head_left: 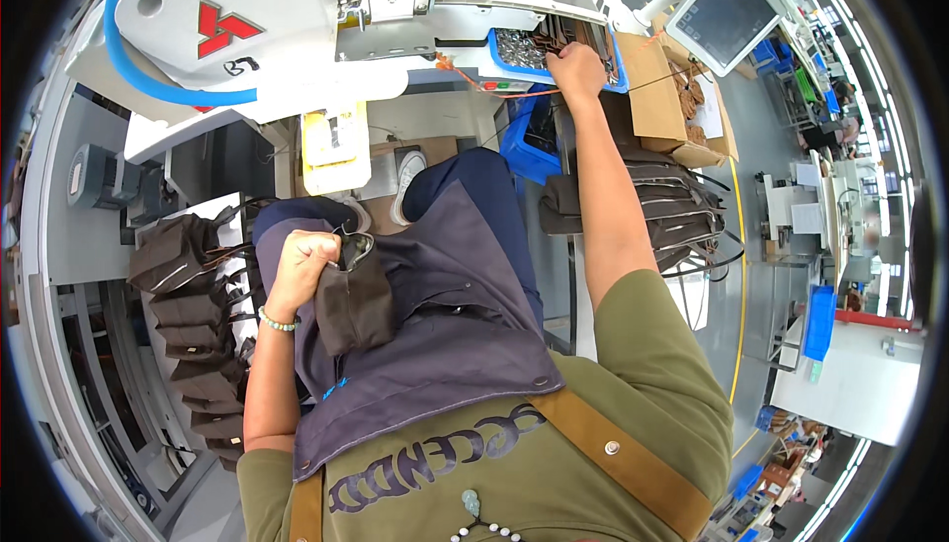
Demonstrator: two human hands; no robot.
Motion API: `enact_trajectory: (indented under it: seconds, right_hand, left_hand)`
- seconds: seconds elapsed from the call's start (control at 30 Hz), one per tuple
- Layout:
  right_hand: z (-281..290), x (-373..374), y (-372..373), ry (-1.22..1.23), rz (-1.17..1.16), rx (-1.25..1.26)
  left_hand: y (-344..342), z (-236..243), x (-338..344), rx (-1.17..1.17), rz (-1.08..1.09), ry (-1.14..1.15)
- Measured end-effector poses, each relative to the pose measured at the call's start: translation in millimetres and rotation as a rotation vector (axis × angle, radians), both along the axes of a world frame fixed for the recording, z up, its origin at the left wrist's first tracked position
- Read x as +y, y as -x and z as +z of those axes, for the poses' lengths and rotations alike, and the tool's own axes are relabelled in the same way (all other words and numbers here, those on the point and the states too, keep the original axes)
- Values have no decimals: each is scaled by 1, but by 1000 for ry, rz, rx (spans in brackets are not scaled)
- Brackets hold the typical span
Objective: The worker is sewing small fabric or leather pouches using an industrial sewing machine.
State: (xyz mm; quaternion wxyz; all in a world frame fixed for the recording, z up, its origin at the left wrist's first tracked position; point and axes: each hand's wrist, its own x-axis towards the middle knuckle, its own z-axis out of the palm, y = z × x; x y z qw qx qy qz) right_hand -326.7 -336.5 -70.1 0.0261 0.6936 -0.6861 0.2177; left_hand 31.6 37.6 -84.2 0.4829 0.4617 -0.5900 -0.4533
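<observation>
My left hand (pixel 304 267) is closed on the upper edge of a dark brown fabric bag (pixel 354 307), which hangs above my lap against the grey apron (pixel 445 245). The bag's mouth gapes a little and shows a lighter lining. Far to the right, my right hand (pixel 577 72) is down in a blue tray (pixel 622 62) on the sewing machine's bed. Its fingers are curled together among brown strips (pixel 597 36), and what they pinch is hidden. Small shiny metal pieces (pixel 519 47) fill the tray's left part.
A white sewing machine (pixel 287 38) stands ahead, with a screen (pixel 724 10) at right. Dark bags are stacked at left (pixel 203 329) and right (pixel 643 206). A cardboard box (pixel 657 107), blue bin (pixel 529 151) and yellow tray (pixel 331 151) stand nearby. Orange cord crosses below the bed.
</observation>
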Motion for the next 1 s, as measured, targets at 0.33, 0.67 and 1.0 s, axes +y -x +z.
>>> enact_trajectory:
  seconds: [0.33,0.67,1.0]
  right_hand:
    - [11,12,56,116,-48,-355]
    - [8,8,17,150,471,-251]
    - [-4,3,-26,76,645,295]
  left_hand:
    - [0,-1,2,45,47,4]
    - [4,-4,4,137,78,-104]
    - [5,-3,15,88,133,-138]
